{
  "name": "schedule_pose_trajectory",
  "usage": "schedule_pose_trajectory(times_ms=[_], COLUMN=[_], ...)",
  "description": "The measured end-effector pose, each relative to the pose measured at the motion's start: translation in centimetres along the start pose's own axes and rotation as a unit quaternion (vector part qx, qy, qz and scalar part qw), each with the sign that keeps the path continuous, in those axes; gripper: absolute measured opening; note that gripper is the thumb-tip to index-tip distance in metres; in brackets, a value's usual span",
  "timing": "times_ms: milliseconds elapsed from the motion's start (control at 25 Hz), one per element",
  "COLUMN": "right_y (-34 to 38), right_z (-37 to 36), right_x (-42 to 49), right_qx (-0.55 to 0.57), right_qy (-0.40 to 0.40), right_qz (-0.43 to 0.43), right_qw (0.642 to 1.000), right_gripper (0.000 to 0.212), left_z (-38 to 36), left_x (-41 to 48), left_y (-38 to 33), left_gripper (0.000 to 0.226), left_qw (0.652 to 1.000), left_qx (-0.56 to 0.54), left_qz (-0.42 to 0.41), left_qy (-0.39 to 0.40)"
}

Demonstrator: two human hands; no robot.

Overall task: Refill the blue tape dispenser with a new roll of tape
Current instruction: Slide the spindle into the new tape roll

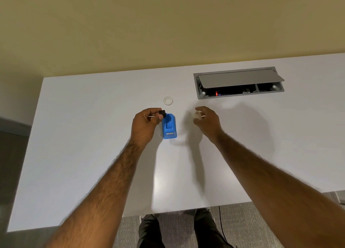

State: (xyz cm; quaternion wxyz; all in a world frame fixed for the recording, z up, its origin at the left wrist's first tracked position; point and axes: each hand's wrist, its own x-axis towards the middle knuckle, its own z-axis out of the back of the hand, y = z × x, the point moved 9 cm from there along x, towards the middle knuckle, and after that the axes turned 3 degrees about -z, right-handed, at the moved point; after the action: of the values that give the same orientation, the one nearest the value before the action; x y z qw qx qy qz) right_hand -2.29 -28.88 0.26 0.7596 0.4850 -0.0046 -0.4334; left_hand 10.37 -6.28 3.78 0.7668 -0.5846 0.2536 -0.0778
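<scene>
Grey carpet (242,227) and a pair of dark trousers (203,229) showed at the bottom of the frame, below the near edge of the white worktop (93,154). A thin black cable (221,227) ran down over the carpet just right of the legs. Two bare forearms reached up from the lower corners toward the middle of the frame.

At the centre stood the blue tape dispenser (169,126), resting on the worktop with its metal cutter end nearest the viewer and its roll slot empty. The left hand (144,124) hovered just left of the dispenser and partly over its far end; its grip was closed, thumb and fingers pinching a small black spindle (162,113) with something thin and white beside it. The right hand (208,120) was just right of the dispenser, apart from it, fingers curled around a pale, blurred object (197,115); it looked like a roll of tape, though the blur made it hard to be sure.

Farther back, above the dispenser, a small clear ring (168,100) lay flat on the worktop, touching neither hand. In the upper right, a grey cable box (239,83) was set into the worktop with its lid (240,78) propped open, dark sockets and a red light inside. A yellowish wall (149,24) filled the top.
</scene>
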Motion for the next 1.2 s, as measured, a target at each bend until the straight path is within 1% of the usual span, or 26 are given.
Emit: schedule_pose_trajectory(times_ms=[40, 80, 120, 200, 400, 560, 680, 880, 1000, 1200], right_y=[0.9, 2.0, 3.3, 5.4, 8.2, 8.6, 9.1, 9.7, 9.5, 8.9], right_z=[-1.0, -2.1, -3.0, -4.0, -4.9, -5.0, -5.1, -5.3, -5.4, -5.2], right_x=[-0.5, -1.1, -1.7, -2.6, -3.2, -3.2, -3.6, -3.6, -3.5, -3.6], right_qx=[0.101, 0.179, 0.227, 0.266, 0.266, 0.230, 0.209, 0.180, 0.170, 0.181], right_qy=[0.046, 0.097, 0.140, 0.187, 0.224, 0.235, 0.246, 0.247, 0.248, 0.237], right_qz=[-0.011, -0.014, -0.009, 0.010, 0.039, 0.060, 0.098, 0.144, 0.145, 0.118], right_qw=[0.994, 0.979, 0.964, 0.946, 0.937, 0.942, 0.942, 0.941, 0.943, 0.947], right_gripper=[0.045, 0.044, 0.043, 0.040, 0.042, 0.044, 0.032, 0.028, 0.028, 0.030], left_z=[-0.1, -0.2, -0.4, -0.6, -0.8, -0.6, -0.8, -0.7, -0.4, -0.7], left_x=[0.0, 0.1, 0.1, 0.3, 0.6, 0.4, 0.2, 0.1, 0.2, 0.3], left_y=[-0.2, -0.6, -0.9, -1.7, -2.4, -2.6, -2.6, -2.5, -2.5, -2.4], left_gripper=[0.025, 0.025, 0.025, 0.025, 0.024, 0.026, 0.026, 0.025, 0.022, 0.018], left_qw=[1.000, 1.000, 1.000, 1.000, 1.000, 0.999, 0.999, 1.000, 1.000, 0.999], left_qx=[-0.002, -0.003, -0.004, -0.006, 0.018, 0.014, 0.004, -0.004, 0.001, -0.004], left_qz=[0.002, 0.002, 0.001, -0.003, -0.014, -0.019, -0.019, -0.015, -0.017, -0.013], left_qy=[0.000, 0.000, 0.001, 0.001, 0.014, 0.023, 0.036, 0.026, 0.020, 0.042])
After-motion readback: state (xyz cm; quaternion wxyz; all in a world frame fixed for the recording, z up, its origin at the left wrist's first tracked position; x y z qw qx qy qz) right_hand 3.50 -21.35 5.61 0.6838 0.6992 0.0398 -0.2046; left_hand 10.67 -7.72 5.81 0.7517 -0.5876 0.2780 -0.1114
